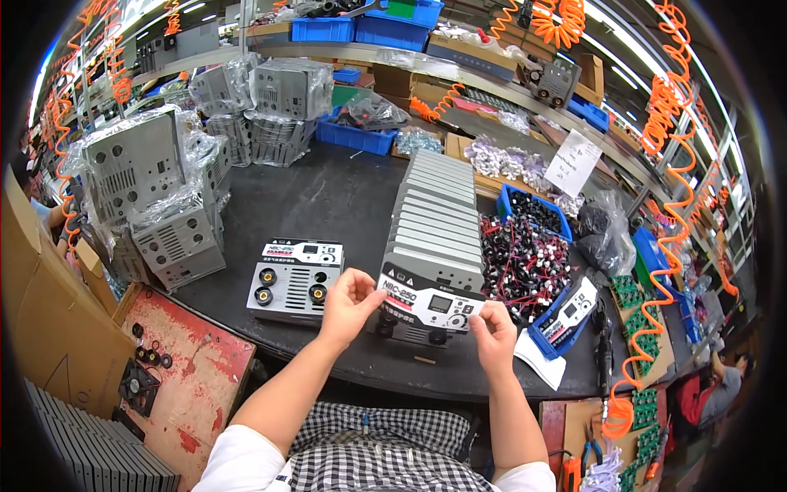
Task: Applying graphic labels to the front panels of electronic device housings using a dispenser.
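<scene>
Standing at a dark round-edged bench; both of the person's hands are on the front panel at the near end of a long row of grey panels. Left hand pinches the panel's upper left corner, fingers curled onto its face; right hand pinches the right edge, thumb and forefinger closed on it (whether a sticker or film sits between the fingers, I cannot tell); hands apart, one at each side. Panel stands tilted against the row, small screen and dark knobs facing up. Just to the left lies a second panel, flat on the bench, apart from the left hand; right of the row, a heap of red and black wired parts spilling from a blue tray; further left, grey metal cases wrapped in plastic, stacked.
</scene>
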Demonstrator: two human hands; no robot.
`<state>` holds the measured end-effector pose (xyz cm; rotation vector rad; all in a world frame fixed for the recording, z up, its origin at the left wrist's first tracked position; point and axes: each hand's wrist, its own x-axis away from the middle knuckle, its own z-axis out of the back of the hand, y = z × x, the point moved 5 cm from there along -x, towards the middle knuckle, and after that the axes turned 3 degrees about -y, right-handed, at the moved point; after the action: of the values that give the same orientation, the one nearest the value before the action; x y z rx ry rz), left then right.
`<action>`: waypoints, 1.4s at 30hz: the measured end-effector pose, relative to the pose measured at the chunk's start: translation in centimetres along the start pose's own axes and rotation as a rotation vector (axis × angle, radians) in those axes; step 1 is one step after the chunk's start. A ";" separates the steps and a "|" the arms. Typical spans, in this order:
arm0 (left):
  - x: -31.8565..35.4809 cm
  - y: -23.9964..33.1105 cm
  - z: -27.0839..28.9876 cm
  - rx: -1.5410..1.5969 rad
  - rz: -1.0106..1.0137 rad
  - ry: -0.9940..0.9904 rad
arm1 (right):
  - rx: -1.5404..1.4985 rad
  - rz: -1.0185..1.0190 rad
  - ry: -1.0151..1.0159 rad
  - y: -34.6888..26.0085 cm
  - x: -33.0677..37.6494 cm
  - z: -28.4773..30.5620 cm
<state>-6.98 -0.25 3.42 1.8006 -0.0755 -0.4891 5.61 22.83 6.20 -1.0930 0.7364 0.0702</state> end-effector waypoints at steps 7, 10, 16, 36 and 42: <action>-1.2 -0.3 0.0 -0.418 -0.221 0.132 | 0.016 -0.103 0.102 2.8 -1.5 0.2; -1.9 -0.2 -0.4 -0.307 -0.250 0.178 | -0.023 -0.130 0.134 3.5 -1.6 0.0; -2.3 0.2 -0.8 -0.281 -0.219 0.171 | -0.042 -0.124 0.189 5.3 -1.5 0.1; -3.0 -0.6 -0.7 -0.207 -0.168 0.177 | 0.009 -0.089 0.234 4.2 -1.9 0.0; -3.0 -1.2 -0.4 -0.210 -0.170 0.212 | 0.014 -0.111 0.222 3.4 -2.2 -0.3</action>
<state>-9.80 1.38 3.21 1.6486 0.2687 -0.4077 2.36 24.87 4.74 -1.1378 0.8719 -0.1526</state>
